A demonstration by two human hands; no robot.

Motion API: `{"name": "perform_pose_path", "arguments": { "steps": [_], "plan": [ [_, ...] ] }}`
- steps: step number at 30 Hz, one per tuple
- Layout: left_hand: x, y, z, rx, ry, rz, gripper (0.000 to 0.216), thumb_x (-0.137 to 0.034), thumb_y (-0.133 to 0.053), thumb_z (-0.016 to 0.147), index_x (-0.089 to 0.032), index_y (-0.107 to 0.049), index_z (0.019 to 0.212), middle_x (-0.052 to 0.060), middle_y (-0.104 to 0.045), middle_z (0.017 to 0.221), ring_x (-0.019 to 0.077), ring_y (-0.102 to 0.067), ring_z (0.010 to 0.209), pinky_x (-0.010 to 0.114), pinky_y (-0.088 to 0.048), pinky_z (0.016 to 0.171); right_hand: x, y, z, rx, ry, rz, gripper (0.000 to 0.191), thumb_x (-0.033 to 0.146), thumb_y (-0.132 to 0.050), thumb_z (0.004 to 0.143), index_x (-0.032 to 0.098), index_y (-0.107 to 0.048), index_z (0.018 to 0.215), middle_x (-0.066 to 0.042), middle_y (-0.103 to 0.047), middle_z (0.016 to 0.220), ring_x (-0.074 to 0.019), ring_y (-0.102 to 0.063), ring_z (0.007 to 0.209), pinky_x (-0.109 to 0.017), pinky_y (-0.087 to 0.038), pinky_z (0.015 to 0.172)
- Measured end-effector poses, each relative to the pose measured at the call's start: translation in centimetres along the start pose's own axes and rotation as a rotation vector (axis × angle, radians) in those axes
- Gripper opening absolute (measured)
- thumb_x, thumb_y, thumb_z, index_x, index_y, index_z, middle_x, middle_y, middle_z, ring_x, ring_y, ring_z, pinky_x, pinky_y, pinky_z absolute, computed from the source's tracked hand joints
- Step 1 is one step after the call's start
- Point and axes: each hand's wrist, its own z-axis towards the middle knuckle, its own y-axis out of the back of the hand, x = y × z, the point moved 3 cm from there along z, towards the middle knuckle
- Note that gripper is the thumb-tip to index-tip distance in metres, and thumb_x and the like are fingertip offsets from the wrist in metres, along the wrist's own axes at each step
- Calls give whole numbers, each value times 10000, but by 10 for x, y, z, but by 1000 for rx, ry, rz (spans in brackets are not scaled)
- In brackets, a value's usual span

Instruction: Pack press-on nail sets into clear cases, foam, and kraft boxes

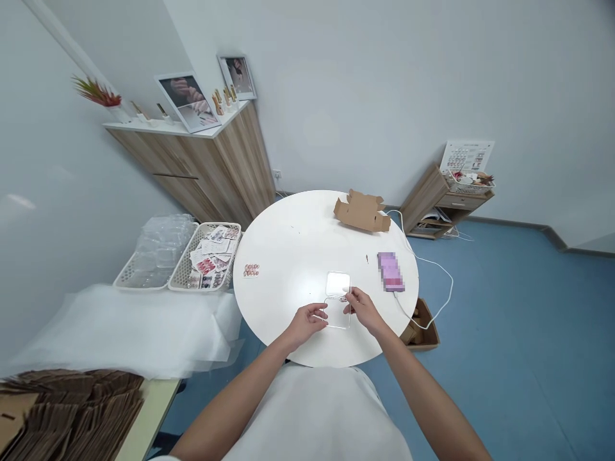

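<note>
White tabletop [283, 294]; clear case [337, 315] between both grips [307, 322] [364, 308].

Two hands [307, 323] [364, 310] flank one clear case [339, 314]; one bench [293, 246] carries one phone [391, 272] and one brown carton [362, 211]. At left stand two baskets [177, 276] [139, 289] and two picture frames [188, 101] [237, 77].

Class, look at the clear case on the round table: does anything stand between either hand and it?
Nothing visible does. The left hand and right hand are at opposite sides of the clear case; the phone lies off to the right.
</note>
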Motion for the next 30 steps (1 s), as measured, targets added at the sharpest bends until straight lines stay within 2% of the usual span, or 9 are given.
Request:
{"name": "perform_pose_path", "arguments": {
  "steps": [3, 7, 10, 15, 19, 23, 30],
  "plan": [
    [3, 1, -2, -8, -6, -14, 483, -283, -674, 630, -196, -545, 1087, 58, -578, 912, 98, -564, 686, 279, -431, 712, -10, -4, 3, -39, -91, 86, 468, 503, -452, 746, 185, -494, 1088, -54, -580, 847, -109, -560, 590, -261, -416, 591],
    [15, 6, 1, -57, 27, -18, 499, -282, -679, 618, -189, -538, 1087, 56, -579, 918, 90, -559, 672, 274, -427, 711, -24, -7, 3, -87, -116, 130, 498, 497, -442, 750, 199, -461, 1148, -67, -568, 914, -119, -565, 629, -274, -443, 612],
    [28, 10, 6, -115, 68, -25, 521, -252, -682, 607, -183, -519, 1097, 55, -580, 905, 93, -561, 671, 271, -430, 692, -41, -9, -2, -128, -114, 91, 508, 453, -458, 744, 227, -403, 1196, -62, -544, 966, -136, -574, 700, -292, -463, 645],
    [49, 13, 15, -170, 142, -10, 514, -184, -671, 600, -164, -492, 1082, 58, -598, 873, 101, -570, 673, 267, -437, 670, -79, -20, -15, -64, -92, -43, 514, 358, -515, 699, 222, -416, 1184, -58, -501, 1002, -137, -547, 730, -317, -474, 689],
    [65, 12, 19, -197, 168, 71, 420, -130, -622, 634, -154, -502, 1035, 51, -601, 843, 109, -573, 690, 270, -440, 687, -98, -23, -13, -121, -106, -155, 532, 328, -513, 682, 223, -423, 1195, -47, -482, 979, -135, -522, 727, -322, -462, 742],
    [75, 12, 26, -265, 142, 192, 363, -94, -563, 660, -146, -513, 1016, 52, -593, 835, 124, -565, 747, 279, -429, 741, -105, -26, -3, -119, -137, -217, 549, 319, -516, 655, 199, -441, 1185, -37, -487, 937, -139, -505, 717, -312, -454, 746],
    [70, 11, 31, -380, 159, 463, 439, -145, -558, 642, -124, -509, 1078, 103, -535, 1025, 159, -518, 822, 298, -390, 800, -110, -30, 4, -100, -149, -209, 560, 295, -491, 657, 177, -410, 1199, -53, -489, 1002, -131, -525, 720, -305, -447, 752]
  ]
}}
